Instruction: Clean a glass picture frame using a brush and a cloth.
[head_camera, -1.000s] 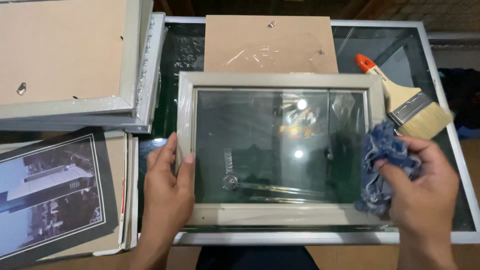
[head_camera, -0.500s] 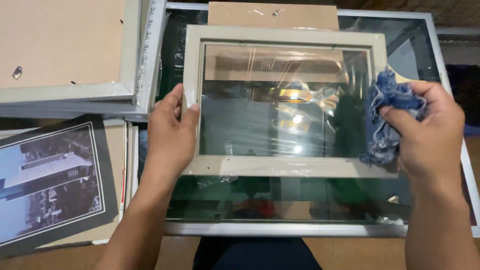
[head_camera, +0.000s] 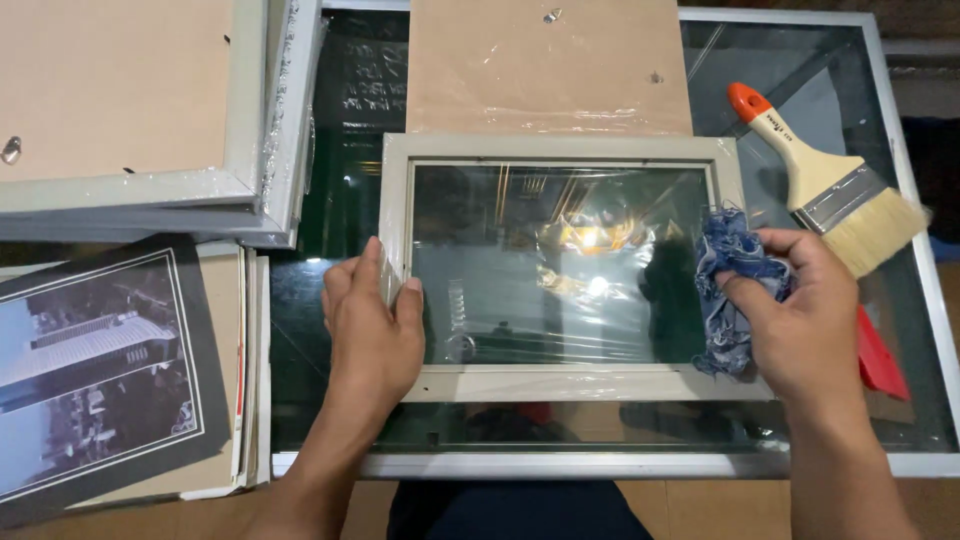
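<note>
A grey picture frame (head_camera: 560, 148) with a glass pane lies flat on a glass table top (head_camera: 330, 320). My left hand (head_camera: 372, 330) grips the frame's left edge, thumb over the rim. My right hand (head_camera: 800, 320) holds a crumpled blue cloth (head_camera: 728, 270) pressed against the right side of the pane. Light glare shows in the middle of the glass.
A paintbrush (head_camera: 820, 180) with an orange-tipped handle lies to the right, a red scraper (head_camera: 880, 360) below it. A brown backing board (head_camera: 545, 65) sits behind the frame. Stacked frames (head_camera: 130, 110) and a matted black-and-white photo (head_camera: 95, 370) fill the left.
The frame was tilted up off the table half a second ago and now lies flat again. My right hand with the cloth has come down onto the pane's right side.
</note>
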